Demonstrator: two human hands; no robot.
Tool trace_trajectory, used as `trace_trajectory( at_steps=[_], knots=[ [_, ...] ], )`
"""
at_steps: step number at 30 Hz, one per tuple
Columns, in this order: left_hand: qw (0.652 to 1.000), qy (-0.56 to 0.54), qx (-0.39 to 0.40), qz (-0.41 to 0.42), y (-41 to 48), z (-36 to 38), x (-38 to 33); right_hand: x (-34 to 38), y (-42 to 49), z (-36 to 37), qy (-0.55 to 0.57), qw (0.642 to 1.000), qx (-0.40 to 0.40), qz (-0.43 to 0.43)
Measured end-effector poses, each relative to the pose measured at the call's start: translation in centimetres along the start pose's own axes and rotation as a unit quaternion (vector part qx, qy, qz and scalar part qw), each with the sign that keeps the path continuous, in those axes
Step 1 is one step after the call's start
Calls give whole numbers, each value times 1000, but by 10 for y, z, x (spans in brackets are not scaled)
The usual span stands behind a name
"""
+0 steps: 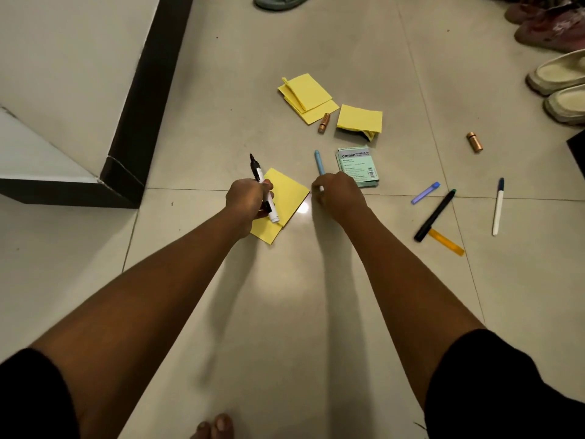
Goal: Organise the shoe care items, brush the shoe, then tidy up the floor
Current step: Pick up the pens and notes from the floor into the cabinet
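My left hand (245, 201) curls its fingers round a marker (258, 172) over a yellow sheet (289, 191) on the floor (285, 312); my right hand (338, 193) pinches a blue pen (319, 162) just beside a green packet (356, 164).

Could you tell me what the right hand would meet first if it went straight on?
The right hand seems to pinch the near end of the light blue pen, so that pen comes first, though depth is unclear.

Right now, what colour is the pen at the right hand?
Light blue pen; head view.
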State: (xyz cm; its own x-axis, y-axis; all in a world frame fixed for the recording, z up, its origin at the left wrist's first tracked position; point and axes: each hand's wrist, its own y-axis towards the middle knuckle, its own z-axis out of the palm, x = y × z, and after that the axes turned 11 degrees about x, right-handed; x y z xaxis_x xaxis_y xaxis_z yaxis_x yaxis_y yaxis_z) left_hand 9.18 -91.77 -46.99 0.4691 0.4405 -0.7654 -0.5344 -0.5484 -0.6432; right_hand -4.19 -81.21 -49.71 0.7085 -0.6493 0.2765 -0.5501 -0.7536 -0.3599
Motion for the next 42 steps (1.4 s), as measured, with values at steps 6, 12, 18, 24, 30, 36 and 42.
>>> trace_trajectory(
  at_steps=[6, 12, 18, 24, 30, 36, 42],
  knots=[
    [1000, -3, 7, -21, -2, 7, 7, -9, -26, 3, -43, 999, -21, 3],
    [991, -99, 64, -56, -13, 24, 17, -13, -40, 3, -108, 994, -31, 21],
    [992, -51, 100, -48, -12, 33, 20, -22, -40, -2, 43, 996, -54, 49],
    [986, -105, 121, -37, -15, 35, 14, -15, -70, -38, 511, 851, -5, 123],
    [960, -160, 221, -67, -21, 46, 6, -4, -101, -44, 531, 839, 68, 95],
    [973, -119, 192, -53, -30, 67, 3, -21, -111, -34, 577, 810, 65, 77],
    [994, -75, 72, -23, -19, 58, 12, -129, -102, -34, 352, 887, -149, 260]
  ],
)
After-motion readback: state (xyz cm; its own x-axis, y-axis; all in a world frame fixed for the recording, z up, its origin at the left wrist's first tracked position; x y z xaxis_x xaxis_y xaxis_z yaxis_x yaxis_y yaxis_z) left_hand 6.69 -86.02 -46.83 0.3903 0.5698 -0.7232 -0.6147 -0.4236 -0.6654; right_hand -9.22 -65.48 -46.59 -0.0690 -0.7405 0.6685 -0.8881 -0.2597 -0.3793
